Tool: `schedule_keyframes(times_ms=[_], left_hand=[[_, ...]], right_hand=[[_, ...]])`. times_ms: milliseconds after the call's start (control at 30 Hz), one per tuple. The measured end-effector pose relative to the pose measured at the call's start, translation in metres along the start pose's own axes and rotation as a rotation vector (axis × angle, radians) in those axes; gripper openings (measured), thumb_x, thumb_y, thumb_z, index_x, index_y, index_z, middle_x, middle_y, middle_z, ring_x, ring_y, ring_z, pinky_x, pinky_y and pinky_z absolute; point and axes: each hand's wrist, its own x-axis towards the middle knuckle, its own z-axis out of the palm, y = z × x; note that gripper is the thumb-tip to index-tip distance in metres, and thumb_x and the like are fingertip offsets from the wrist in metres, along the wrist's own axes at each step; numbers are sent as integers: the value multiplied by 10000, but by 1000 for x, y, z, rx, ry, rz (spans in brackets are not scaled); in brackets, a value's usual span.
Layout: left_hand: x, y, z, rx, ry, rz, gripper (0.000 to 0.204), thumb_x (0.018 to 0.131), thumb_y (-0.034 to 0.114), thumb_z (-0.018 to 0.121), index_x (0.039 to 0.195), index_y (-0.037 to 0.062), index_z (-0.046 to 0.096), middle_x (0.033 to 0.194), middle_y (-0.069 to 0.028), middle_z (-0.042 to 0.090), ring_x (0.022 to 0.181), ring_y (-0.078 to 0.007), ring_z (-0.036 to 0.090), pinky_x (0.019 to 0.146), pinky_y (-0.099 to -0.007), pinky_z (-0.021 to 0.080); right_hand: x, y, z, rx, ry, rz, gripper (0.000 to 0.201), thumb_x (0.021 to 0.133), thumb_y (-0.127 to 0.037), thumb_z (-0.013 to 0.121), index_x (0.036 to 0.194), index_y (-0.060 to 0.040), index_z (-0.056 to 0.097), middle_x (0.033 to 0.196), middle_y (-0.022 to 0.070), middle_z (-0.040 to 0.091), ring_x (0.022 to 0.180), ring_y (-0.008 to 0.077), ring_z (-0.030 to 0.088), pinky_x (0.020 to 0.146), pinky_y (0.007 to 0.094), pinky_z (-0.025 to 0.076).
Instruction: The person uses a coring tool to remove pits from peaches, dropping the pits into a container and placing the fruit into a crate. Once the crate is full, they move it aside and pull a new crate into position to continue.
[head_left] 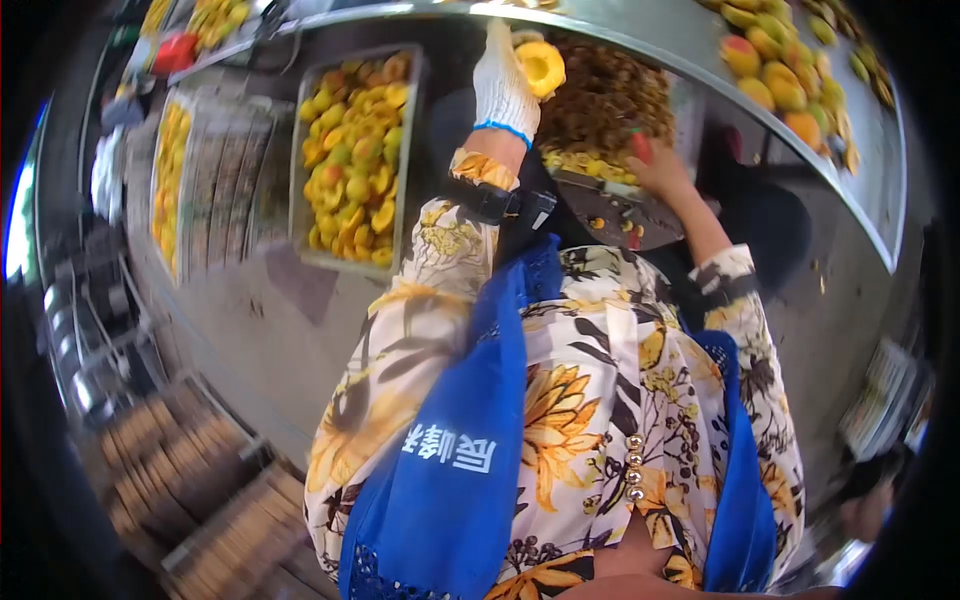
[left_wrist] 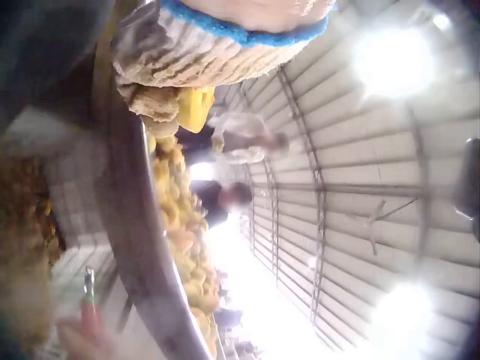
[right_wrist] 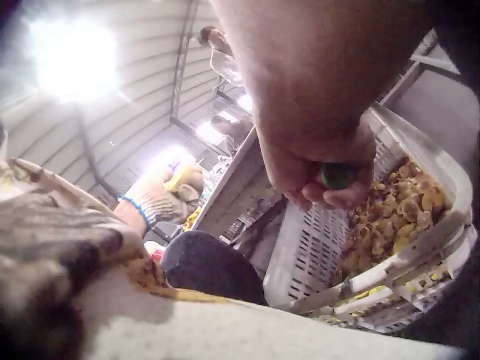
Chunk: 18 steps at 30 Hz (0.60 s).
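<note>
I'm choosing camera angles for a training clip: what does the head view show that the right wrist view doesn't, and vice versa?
Only the head view shows the blue apron and fruit crate. Only the right wrist view shows the ceiling and glaring lamp. Both show the left hand holding a fruit half, the right hand gripping a tool, and the basket.

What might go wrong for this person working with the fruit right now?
The bare right hand grips a red-handled tool with a metal-looking tip, so a slip might nick uncovered skin; only the left hand wears a glove.

The left hand also holds a cut fruit near the metal table; if that grip loosened, the fruit might drop, perhaps into the white basket of brown pieces.
</note>
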Motion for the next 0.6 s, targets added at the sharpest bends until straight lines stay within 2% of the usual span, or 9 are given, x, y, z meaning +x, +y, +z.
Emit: schedule_keyframes(times_ms=[67,133,167,233,267,333,400,500,600], left_hand=[[-15,30,-36,939,-17,826,318,933,315,411,974,45,575,887,-88,634,770,-216,622,632,-305,513],[1,54,-84,199,224,456,354,838,350,609,791,1,643,718,-46,615,664,-119,558,613,-245,451],[7,61,-121,266,289,426,357,846,335,597,932,-10,637,871,-63,633,804,-171,615,687,-259,491],[15,68,-189,1008,669,575,460,838,426,573,961,-12,643,892,-142,661,783,-236,623,746,-323,461],[12,72,-208,1281,760,526,437,828,448,567,949,38,656,903,-181,648,802,-302,620,749,-380,462],[21,61,-267,1583,793,682,309,788,420,588,879,138,676,850,-127,639,772,-325,616,699,-415,471],[29,56,-300,1993,683,404,324,773,420,602,987,179,627,1009,-134,595,928,-357,566,753,-510,437],[25,52,-310,2183,694,568,400,759,438,620,1096,226,583,1142,-132,504,1030,-373,483,750,-568,395],[8,61,-322,2069,628,430,452,733,426,647,1135,247,544,1225,-135,427,1122,-388,397,778,-632,336]], right_hand=[[-11,-22,-27,154,-113,37,414,763,-383,640,966,-35,547,902,229,607,845,389,586,717,425,455],[-12,-19,-11,62,-42,-75,398,763,-369,627,958,-31,549,865,222,609,850,386,586,734,428,447],[-13,-23,-11,32,-62,-75,386,762,-364,616,951,-33,551,867,215,614,861,383,588,746,428,450],[-15,-25,-10,-1,-106,-79,367,765,-352,603,940,-34,553,862,210,618,866,383,589,753,428,452],[-15,-23,-8,-1,-136,-79,359,769,-346,601,938,-33,552,855,212,615,860,386,587,749,428,451],[-19,-34,-10,3,-167,-101,345,774,-334,602,933,-32,550,842,216,609,842,391,582,734,429,450],[-26,-45,-17,9,-187,-134,331,778,-320,608,929,-32,549,830,219,601,819,395,578,714,430,447],[-35,-55,-29,-79,-245,-132,327,776,-311,625,920,-28,545,814,223,593,787,396,571,684,429,441],[-39,-66,-32,-53,-229,-145,338,771,-302,641,938,-26,539,798,227,586,757,398,567,660,429,436]])
